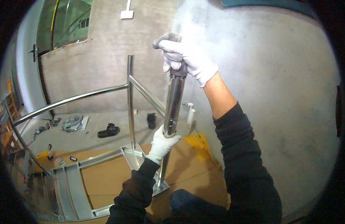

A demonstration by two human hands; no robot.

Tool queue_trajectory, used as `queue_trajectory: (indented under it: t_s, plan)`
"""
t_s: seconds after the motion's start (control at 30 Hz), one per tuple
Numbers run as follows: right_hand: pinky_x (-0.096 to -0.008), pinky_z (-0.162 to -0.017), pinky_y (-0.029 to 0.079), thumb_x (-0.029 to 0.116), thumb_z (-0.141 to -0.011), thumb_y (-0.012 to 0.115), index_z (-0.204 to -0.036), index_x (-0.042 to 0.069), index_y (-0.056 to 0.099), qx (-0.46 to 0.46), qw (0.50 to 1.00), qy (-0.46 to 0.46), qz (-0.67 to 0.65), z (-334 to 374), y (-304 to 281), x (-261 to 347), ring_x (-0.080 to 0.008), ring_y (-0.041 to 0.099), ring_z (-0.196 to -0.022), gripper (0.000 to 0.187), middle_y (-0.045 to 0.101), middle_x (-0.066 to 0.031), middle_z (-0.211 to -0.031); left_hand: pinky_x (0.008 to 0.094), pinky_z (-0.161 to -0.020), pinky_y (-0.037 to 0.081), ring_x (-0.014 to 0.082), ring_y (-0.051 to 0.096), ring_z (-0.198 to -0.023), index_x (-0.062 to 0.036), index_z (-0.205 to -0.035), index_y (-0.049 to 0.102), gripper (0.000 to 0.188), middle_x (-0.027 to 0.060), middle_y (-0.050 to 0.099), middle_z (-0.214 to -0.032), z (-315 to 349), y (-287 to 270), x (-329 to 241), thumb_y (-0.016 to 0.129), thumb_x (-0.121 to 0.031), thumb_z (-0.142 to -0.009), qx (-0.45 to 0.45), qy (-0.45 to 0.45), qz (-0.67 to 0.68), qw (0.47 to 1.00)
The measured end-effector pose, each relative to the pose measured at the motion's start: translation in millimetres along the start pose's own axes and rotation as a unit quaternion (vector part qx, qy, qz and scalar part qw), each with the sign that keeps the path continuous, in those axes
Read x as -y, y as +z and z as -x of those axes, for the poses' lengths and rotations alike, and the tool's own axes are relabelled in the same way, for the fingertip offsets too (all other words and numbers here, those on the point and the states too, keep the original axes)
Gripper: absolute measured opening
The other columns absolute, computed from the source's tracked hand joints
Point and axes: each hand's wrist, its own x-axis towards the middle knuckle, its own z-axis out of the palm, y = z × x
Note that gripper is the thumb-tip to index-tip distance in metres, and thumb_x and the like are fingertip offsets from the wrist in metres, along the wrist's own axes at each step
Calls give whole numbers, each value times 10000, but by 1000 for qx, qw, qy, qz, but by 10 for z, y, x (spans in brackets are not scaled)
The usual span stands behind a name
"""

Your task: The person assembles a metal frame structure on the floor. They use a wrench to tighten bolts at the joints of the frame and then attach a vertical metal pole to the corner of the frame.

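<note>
A shiny steel tube [174,99] with a dark collar [179,72] at its top stands nearly upright in front of me. My left hand [164,142], in a white glove, is closed round the tube's lower end. A thinner steel post [164,170] continues below that hand to the corner of a metal frame [74,183] on the floor. My right hand [185,56], also in a white glove, has its fingers curled round the dark piece at the top of the tube. The glove hides most of that piece.
Another steel post [130,100] rises from the frame and joins a curved rail [71,98]. Brown cardboard [191,179] lies beneath. Nearby are yellow sheeting [201,147], a black sandal [109,131], a white pipe [191,117] and coiled cable [72,123]. A grey wall [277,93] stands close at the right.
</note>
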Motion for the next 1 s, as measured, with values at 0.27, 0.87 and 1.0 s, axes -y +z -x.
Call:
queue_trajectory:
  t_s: [0.27, 0.87, 1.0]
  plan:
    - [-285, -492, 540, 153, -883, 619, -1005, -74, 554, -139, 984, -27, 104, -31, 79, -21, -89, 478, -461, 266, 474, -3, -609, 273, -716, 471, 94, 536, -769, -57, -931, 572, 312, -5, 588, -839, 8, 42, -48, 768, -130, -699, 2, 4, 18, 1000]
    - [-377, -960, 407, 568, -876, 513, -1292, 20, 482, 118, 814, -57, 566, -356, -227, 800, -235, 504, -1086, 688, 518, -147, -1196, 268, -768, 477, 100, 566, -820, -20, -1029, 591, 377, 23, 622, -901, 35, -34, 4, 760, -140, -714, 1, -8, -11, 1000]
    - [-381, -1067, 320, 646, -862, 473, -1372, 49, 421, 222, 768, 48, 599, -301, 156, 341, -265, 425, -1246, 786, 437, -152, -1362, 268, -763, 477, 101, 563, -812, -24, -1003, 585, 366, 21, 616, -891, -34, 38, -29, 765, -143, -707, -2, 11, 19, 1000]
